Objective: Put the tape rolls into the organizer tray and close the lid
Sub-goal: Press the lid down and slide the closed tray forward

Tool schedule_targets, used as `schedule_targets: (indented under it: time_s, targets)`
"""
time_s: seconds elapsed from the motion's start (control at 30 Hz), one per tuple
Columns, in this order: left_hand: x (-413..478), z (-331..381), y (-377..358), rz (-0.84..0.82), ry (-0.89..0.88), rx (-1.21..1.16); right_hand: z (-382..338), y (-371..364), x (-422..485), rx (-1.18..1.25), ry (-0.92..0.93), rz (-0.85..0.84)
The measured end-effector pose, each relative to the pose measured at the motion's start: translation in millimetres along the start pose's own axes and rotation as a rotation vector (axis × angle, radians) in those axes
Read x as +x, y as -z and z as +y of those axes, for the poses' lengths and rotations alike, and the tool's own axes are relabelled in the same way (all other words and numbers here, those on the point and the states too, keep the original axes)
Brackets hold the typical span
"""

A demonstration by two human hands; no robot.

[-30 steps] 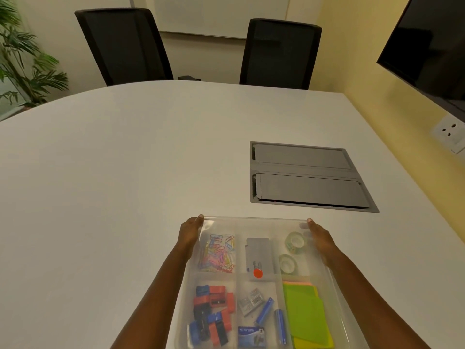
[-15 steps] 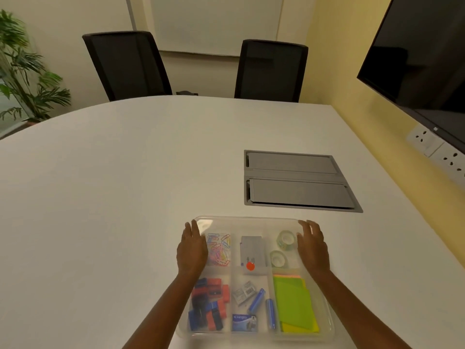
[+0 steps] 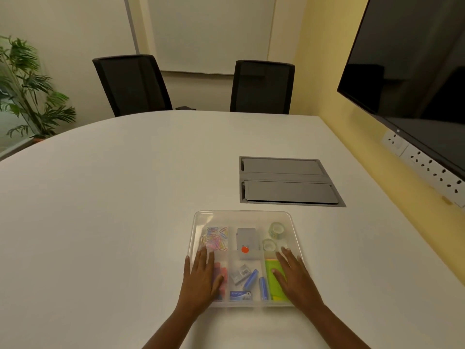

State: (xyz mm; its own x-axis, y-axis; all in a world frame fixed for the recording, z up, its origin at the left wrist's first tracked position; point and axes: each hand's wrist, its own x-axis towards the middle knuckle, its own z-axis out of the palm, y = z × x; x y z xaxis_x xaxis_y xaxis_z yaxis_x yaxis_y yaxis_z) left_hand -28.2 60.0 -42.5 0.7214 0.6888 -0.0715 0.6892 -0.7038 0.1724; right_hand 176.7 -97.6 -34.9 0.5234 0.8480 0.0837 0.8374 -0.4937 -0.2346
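Observation:
A clear plastic organizer tray (image 3: 243, 214) lies on the white table, with a clear lid resting on top of it. Two rolls of clear tape sit in its far right compartment: one (image 3: 277, 230) at the back, one (image 3: 269, 245) just in front. My left hand (image 3: 201, 279) lies flat on the lid over the near left compartment, fingers spread. My right hand (image 3: 294, 279) lies flat on the lid over the green sticky notes (image 3: 273, 283) at the near right. Neither hand grips anything.
The tray also holds coloured paper clips (image 3: 216, 238), a grey box with a red dot (image 3: 246, 241) and blue tubes (image 3: 251, 278). A grey cable hatch (image 3: 286, 180) is set into the table behind the tray. Two black chairs stand beyond the table; a screen hangs at right.
Both hands have slid from the tray's far corners toward me and now lie flat on the lid's near half. The view has tilted up, so the tray sits lower in the picture.

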Motion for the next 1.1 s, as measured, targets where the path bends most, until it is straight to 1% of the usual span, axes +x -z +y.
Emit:
schedule_targets:
  time_s: [0.13,0.2,0.27,0.33,0.43,0.53,0.6,0.7,0.8,0.97,1.1]
  targets:
    - [-18.2,-6.6,-12.8,-0.033,-0.144,0.135,2.1,3.8,-22.1,-0.089,0.11,-0.099]
    - [-21.0,-10.5,-16.4,-0.016,-0.211,0.189,5.4,1.5,-28.9,-0.199,0.211,-0.06]
    - [-19.2,-11.0,-14.4,-0.008,-0.237,0.22,7.7,0.1,-32.5,-0.263,0.297,-0.032]
    - [-14.1,-10.0,-11.7,-0.029,-0.26,0.219,9.7,-1.1,-30.9,-0.288,0.331,-0.029]
    - [-4.3,-6.5,-7.2,-0.108,-0.272,0.201,11.7,-2.1,-22.2,-0.277,0.293,-0.064]
    - [8.4,-0.4,-3.7,-0.183,-0.217,0.147,11.0,-1.6,-9.8,-0.265,0.22,-0.085]
    - [18.8,6.1,-2.5,-0.157,-0.173,0.077,11.9,-2.7,0.0,-0.262,0.169,-0.086]
    - [32.4,13.1,-0.6,-0.042,-0.13,-0.007,9.1,0.1,14.7,-0.226,0.059,-0.121]
    - [46.6,8.3,-2.9,0.042,-0.116,-0.018,10.9,0.2,27.4,-0.223,-0.015,-0.059]
    - [58.1,3.9,-2.8,0.04,-0.153,-0.015,16.2,-7.5,32.9,-0.26,0.018,-0.091]
    - [59.2,2.9,-3.1,0.048,-0.175,0.006,16.4,-11.2,30.9,-0.234,0.03,-0.065]
